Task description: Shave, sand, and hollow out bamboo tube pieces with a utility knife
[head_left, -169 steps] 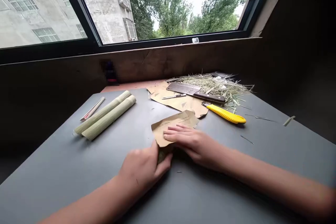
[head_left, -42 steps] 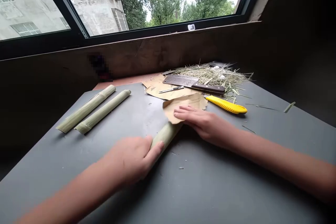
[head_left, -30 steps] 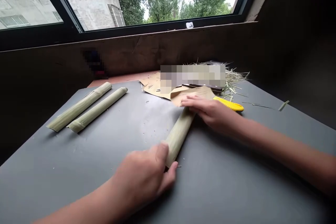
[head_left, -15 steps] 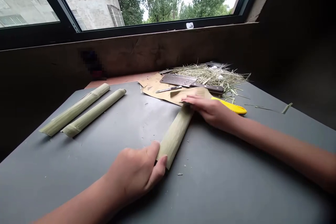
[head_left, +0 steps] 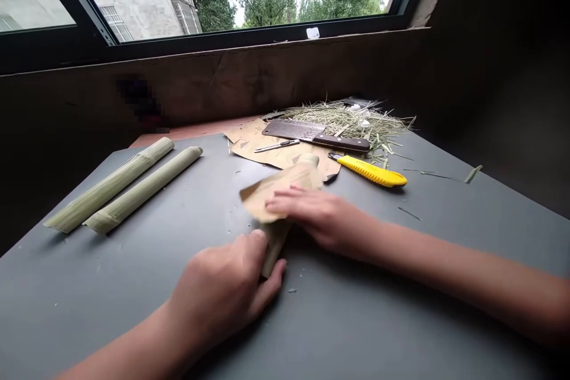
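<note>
My left hand is closed round the near end of a pale green bamboo piece, which slants away from me over the grey table. A brown sheet of sandpaper lies over the middle of that piece, pressed down by my right hand, its fingers wrapped across the sheet. The bamboo's far end shows just past the paper. Two more bamboo pieces, one beside the other, lie side by side at the left.
A cleaver and a slim craft knife rest on brown paper at the back. Behind is a heap of bamboo shavings. A yellow utility knife lies right of the paper.
My right hand has slid toward me along the bamboo with the brown sheet, uncovering the far end and the yellow knife. My left hand still grips the near end. The view has shifted slightly.
</note>
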The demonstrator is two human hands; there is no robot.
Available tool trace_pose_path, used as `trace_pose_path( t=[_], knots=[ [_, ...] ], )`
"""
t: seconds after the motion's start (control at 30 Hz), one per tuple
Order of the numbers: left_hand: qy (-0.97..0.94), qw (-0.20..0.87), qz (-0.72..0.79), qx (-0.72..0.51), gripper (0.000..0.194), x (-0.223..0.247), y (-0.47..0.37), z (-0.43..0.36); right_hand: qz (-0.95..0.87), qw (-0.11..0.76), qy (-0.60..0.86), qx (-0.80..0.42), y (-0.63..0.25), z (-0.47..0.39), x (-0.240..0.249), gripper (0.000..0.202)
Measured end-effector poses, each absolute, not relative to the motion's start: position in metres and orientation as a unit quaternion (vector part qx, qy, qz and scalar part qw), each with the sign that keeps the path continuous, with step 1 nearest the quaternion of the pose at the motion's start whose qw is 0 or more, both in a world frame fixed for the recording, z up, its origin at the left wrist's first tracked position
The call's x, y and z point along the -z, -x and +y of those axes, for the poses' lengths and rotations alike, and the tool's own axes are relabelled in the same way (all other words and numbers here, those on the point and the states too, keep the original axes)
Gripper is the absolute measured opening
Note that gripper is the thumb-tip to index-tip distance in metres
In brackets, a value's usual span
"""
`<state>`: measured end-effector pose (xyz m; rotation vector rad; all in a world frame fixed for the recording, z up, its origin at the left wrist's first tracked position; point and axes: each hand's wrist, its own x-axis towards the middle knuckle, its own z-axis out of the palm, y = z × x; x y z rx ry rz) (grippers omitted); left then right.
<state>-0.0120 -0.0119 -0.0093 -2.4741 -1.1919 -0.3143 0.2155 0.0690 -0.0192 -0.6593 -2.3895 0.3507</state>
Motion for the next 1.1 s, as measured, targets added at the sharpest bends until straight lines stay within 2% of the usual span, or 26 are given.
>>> trace_pose_path(
  t=[0.13,0.23,0.4,0.57,0.7,0.83,1.0,1.1],
  knots=[
    [0.869,0.004,-0.482,0.108,0.023,0.012,0.024,-0.005,-0.880,0.336,0.317,-0.111,-0.223,0.073,0.022,0.038],
    [0.878,-0.081,-0.458,0.112,0.024,0.014,0.037,-0.003,-0.923,0.296,0.214,-0.121,-0.224,0.067,0.025,0.040],
    [0.890,-0.005,-0.449,0.075,0.030,0.019,0.048,0.001,-0.868,0.336,0.357,-0.082,-0.232,0.078,0.024,0.039],
    [0.898,0.101,-0.416,0.099,0.037,0.013,0.047,0.006,-0.914,0.270,0.283,-0.103,-0.232,0.077,0.018,0.037],
    [0.892,0.121,-0.424,0.095,0.040,0.010,0.044,0.008,-0.893,0.284,0.340,-0.086,-0.228,0.071,0.017,0.039],
    [0.882,0.123,-0.448,0.074,0.043,0.012,0.043,0.007,-0.930,0.271,0.245,-0.043,-0.229,0.069,0.020,0.041],
    [0.876,0.116,-0.468,0.011,0.047,-0.002,0.050,0.008,-0.837,0.381,0.385,0.075,-0.287,0.094,-0.009,0.031],
    [0.896,0.123,-0.427,-0.023,0.044,-0.019,0.055,0.023,-0.775,0.431,0.415,0.202,-0.327,0.099,-0.036,0.025]
  ],
)
